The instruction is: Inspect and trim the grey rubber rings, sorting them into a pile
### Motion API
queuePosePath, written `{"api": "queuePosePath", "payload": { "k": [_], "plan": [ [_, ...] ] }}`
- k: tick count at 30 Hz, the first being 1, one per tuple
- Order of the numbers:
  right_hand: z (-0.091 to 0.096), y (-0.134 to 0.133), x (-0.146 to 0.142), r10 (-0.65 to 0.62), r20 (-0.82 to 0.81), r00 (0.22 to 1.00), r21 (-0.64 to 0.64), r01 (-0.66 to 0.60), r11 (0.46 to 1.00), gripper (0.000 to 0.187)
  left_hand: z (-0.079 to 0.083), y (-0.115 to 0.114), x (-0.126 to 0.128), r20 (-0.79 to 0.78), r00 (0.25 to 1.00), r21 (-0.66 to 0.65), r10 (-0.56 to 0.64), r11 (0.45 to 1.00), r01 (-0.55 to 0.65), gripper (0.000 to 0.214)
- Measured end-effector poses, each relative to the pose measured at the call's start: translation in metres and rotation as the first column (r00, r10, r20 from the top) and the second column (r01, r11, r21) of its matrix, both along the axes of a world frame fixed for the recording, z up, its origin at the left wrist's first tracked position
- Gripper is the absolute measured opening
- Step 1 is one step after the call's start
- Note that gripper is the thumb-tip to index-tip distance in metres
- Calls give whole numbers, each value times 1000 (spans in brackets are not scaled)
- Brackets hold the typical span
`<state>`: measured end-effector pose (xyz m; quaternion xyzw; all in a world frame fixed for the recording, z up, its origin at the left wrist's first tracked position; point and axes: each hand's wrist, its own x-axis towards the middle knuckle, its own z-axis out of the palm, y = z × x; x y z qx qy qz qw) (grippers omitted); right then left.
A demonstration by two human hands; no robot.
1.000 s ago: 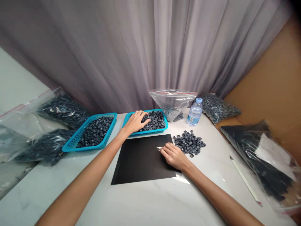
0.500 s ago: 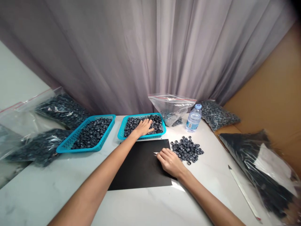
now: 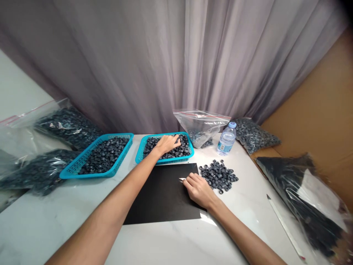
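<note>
While your left hand (image 3: 167, 144) reaches into the blue basket (image 3: 176, 160) at the middle of the frame, its fingers bend down among the dark ring-shaped pieces (image 3: 183, 150); whether they pinch one can't be made out, since the back of your hand hides the tips. You have that arm stretched out long, probably because the basket sits beyond the black sheet (image 3: 162, 200).

Your right hand (image 3: 199, 189), right of centre, is curled firmly around a slim pointed tool (image 3: 182, 179), with only its pale tip poking out leftward over the sheet. Held that short, the tip seems easier to steer, and resting the hand low on the sheet's right side likely steadies it. The dark, plain sheet may also give you a surface set apart from the glossy white table (image 3: 154, 243).

Just right of that hand lies a loose pile (image 3: 219, 175) of similar pieces, close enough that you would hardly need to stretch. A second blue basket (image 3: 117, 170), left of centre, also holds pieces; the raised rims presumably stop them rolling. Your water bottle (image 3: 226, 140) stands upright behind the pile, apart from both hands.
</note>
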<state>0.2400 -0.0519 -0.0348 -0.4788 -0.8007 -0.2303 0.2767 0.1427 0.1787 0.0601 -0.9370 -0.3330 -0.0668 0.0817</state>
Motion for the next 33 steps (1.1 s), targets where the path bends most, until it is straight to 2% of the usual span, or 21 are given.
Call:
{"api": "queuePosePath", "payload": {
  "k": [4, 8, 11, 13, 16, 19, 22, 24, 26, 30, 33],
  "plan": [
    [1, -2, 0, -2, -25, 1000, -2, 2, 1000, 25, 13, 5, -5, 9, 1000, 35, 9, 999, -9, 36],
    [1, -2, 0, -18, -49, 999, -20, 17, 1000, 27, 32, 6, -17, 40, 999, 83, -5, 997, 2, 34],
    [1, -1, 1, -33, -67, 997, -31, 31, 999, 28, 47, -6, -31, 93, 995, 132, -29, 991, 17, 27],
    [0, -2, 1, -39, -79, 996, -37, 36, 999, 29, 49, -24, -45, 127, 990, 162, -55, 986, 34, 25],
    [0, -3, 2, -38, -102, 994, -55, 33, 998, 27, 31, -63, -74, 146, 983, 179, -109, 980, 83, 24],
    [-1, -4, 2, -41, -142, 989, -90, 28, 996, 26, -7, -99, -103, 131, 977, 170, -167, 975, 144, 21],
    [0, -5, -1, -45, -193, 980, -141, 17, 990, 27, -42, -115, -119, 122, 975, 171, -184, 972, 162, 20],
    [3, -5, -5, -41, -230, 972, -180, -1, 984, 29, -56, -115, -122, 113, 974, 169, -199, 969, 178, 17],
    [9, -7, -10, -12, -264, 964, -222, -49, 974, 30, -63, -113, -121, 105, 971, 163, -216, 967, 198, 13],
    [20, -9, -21, 73, -315, 946, -290, -169, 942, 28, -65, -114, -121, 116, 966, 147, -232, 966, 214, 9],
    [23, -3, -28, 76, -341, 937, -313, -189, 931, 31, -65, -117, -126, 129, 963, 124, -238, 967, 222, 9]
  ]
}}
